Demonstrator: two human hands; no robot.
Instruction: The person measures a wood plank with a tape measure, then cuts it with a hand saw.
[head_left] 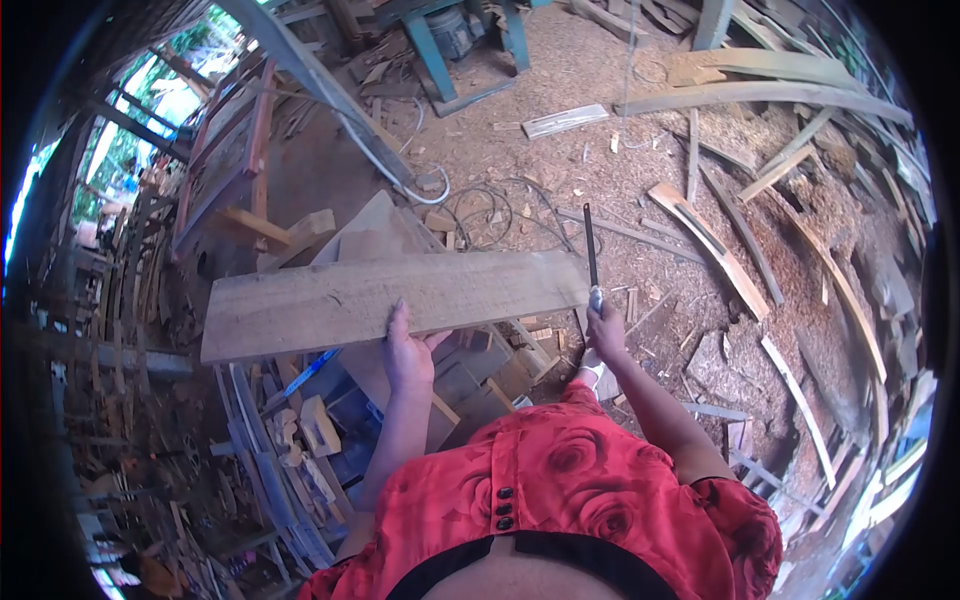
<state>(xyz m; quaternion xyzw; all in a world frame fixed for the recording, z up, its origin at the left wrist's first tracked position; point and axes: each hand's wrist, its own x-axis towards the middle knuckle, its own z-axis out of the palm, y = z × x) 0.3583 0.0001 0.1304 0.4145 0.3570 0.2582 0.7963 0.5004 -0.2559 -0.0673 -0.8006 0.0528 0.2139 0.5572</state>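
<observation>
Head view: L hand point(408, 362) grips the wide plank point(390, 296) by its near edge, palm up, w/ what looks like the thumb on the upper face & other fingers partly hidden below; prob. so the hand bears the weight and stops it tipping. Plank lies crosswise in front of the torso, face up. R hand point(606, 328) is closed round the handle of a long, dark-bladed tool point(592, 260), just beside the plank's R end. Blade points to the far side, prob. to keep the edge off the wearer; exact tool type unclear.

Nr L, below the plank: a blue item point(311, 372) & wood blocks point(320, 427). Far centre: teal machine stand point(430, 62), w/ a pale hose point(372, 155) nearer & to its L. R side: curved offcuts point(712, 240) on the shaving-strewn floor point(640, 175), prob. dropped there as waste.
</observation>
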